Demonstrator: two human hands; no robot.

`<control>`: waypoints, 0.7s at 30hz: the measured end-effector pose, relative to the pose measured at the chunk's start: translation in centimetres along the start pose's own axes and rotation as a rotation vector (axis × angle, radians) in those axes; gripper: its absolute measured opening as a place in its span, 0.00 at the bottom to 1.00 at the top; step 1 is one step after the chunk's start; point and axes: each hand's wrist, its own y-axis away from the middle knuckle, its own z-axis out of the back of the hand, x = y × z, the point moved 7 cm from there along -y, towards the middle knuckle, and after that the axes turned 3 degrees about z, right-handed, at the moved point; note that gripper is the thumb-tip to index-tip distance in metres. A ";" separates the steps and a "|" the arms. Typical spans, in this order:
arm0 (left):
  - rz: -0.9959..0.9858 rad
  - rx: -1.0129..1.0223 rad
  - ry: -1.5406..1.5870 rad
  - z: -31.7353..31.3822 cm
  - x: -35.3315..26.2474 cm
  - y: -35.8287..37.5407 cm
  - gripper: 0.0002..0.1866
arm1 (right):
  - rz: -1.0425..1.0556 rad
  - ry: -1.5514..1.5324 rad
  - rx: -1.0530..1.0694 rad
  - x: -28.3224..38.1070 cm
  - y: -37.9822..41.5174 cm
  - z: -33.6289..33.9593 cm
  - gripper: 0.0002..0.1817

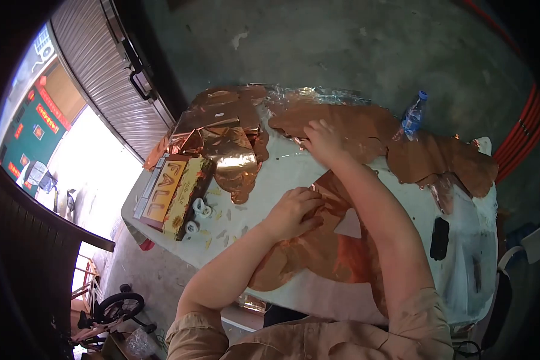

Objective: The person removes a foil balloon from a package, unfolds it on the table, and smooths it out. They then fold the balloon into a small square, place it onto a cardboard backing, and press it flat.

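Observation:
A flat copper-coloured foil balloon (pixel 288 264) lies across the front of the table, rounded in outline and partly under my right forearm. My left hand (pixel 294 213) is closed at its upper edge, fingers curled over the foil. Farther back, my right hand (pixel 325 143) reaches to the near edge of another flat copper foil balloon (pixel 354 123), fingers slightly apart and touching it. A pale, roughly triangular patch (pixel 349 225) shows on the front foil, between my two arms.
Shiny foil balloons (pixel 231 153) lie at the left, beside a box marked FALL (pixel 168 195) and several white tape rolls (pixel 199 207). More foil (pixel 444 159) lies at the right, near a blue-capped bottle (pixel 414 114) and a black object (pixel 440 239).

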 end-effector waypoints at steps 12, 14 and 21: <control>0.077 0.018 -0.028 -0.2 0.1 0.1 0.20 | -0.138 -0.231 0.024 -4.5 -2.3 -4.7 0.07; 0.087 0.025 -0.024 -0.2 0.1 0.1 0.20 | -0.314 -0.471 0.042 -5.7 -2.2 -4.5 0.08; 0.087 0.037 -0.028 -0.3 0.3 0.2 0.20 | -0.353 -0.480 0.027 -6.0 -2.4 -3.6 0.07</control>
